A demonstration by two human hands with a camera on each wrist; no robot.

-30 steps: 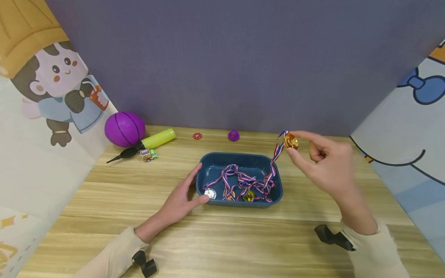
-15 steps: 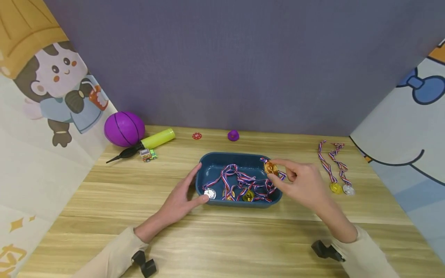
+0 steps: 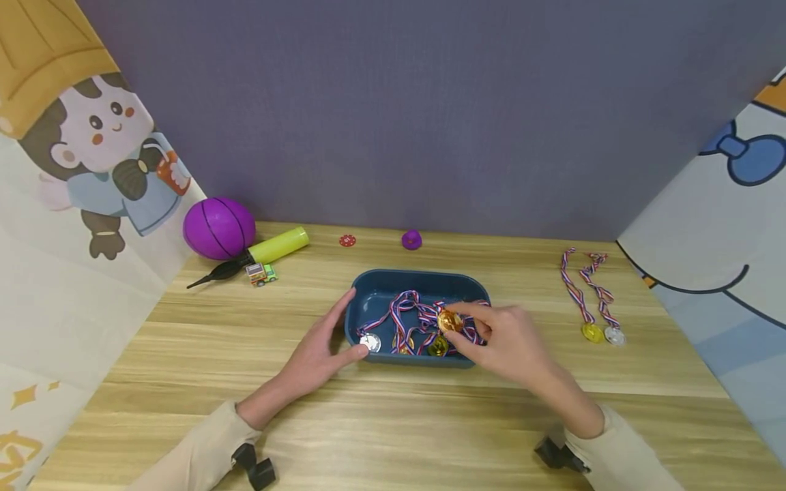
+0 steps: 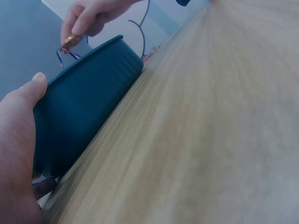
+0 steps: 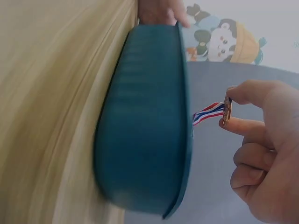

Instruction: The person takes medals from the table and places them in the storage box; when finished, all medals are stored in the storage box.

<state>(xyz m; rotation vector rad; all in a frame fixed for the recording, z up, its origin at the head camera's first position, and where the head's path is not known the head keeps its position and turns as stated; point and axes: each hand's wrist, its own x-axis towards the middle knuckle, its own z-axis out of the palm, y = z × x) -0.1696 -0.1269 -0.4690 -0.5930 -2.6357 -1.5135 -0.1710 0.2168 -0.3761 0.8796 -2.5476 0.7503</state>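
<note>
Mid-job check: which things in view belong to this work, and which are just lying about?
Job, it seems: gold medal pinched in the right hand; blue bin; medals inside it; probably the two medals to its right.
Lying about: purple ball; yellow pump; toy truck; red chip; small purple object.

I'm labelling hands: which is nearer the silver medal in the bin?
Left: the left hand touches the bin, thumb beside the silver medal; the right hand, pinching a gold medal, is farther right.
</note>
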